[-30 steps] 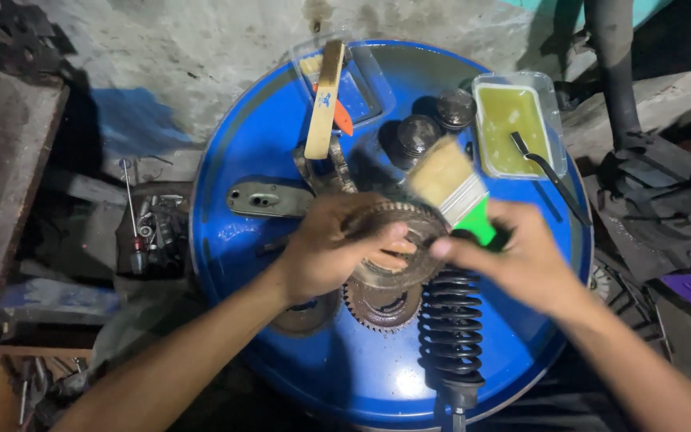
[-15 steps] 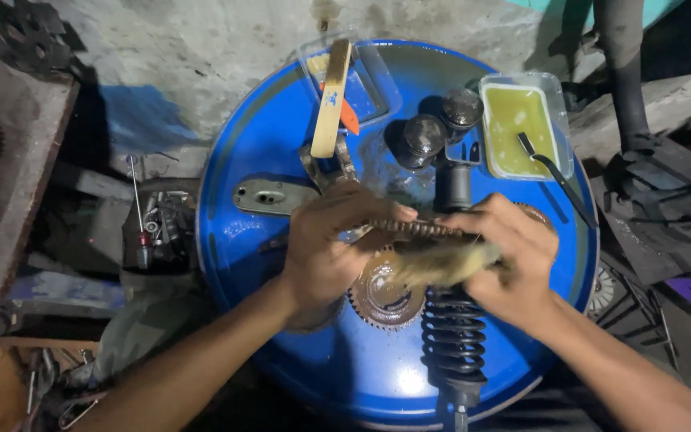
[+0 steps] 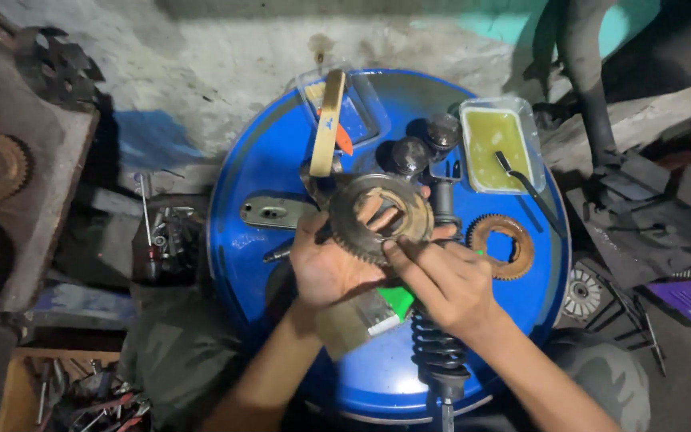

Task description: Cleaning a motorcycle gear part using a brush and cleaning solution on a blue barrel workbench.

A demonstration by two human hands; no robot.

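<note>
In the head view, the left hand (image 3: 325,268) is gripping a rusty round toothed metal gear (image 3: 380,218), tilted above the middle of the round blue drum lid (image 3: 257,172). The right hand (image 3: 449,280) is clasping a green-handled flat paintbrush (image 3: 361,320), bristles pointing toward the near rim. A black coil spring (image 3: 439,348) is lying just beside it. A second rusty gear (image 3: 501,246) and a clear tray of yellow liquid (image 3: 496,146) are crowding the right edge; bare blue is showing left.

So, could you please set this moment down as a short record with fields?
Surface: blue drum lid
Left hand: holds a rusty gear up from below
Right hand: fingers on the gear's lower edge, grips a green-handled brush
Nearby: second gear, tub of yellow liquid, coil spring
</note>
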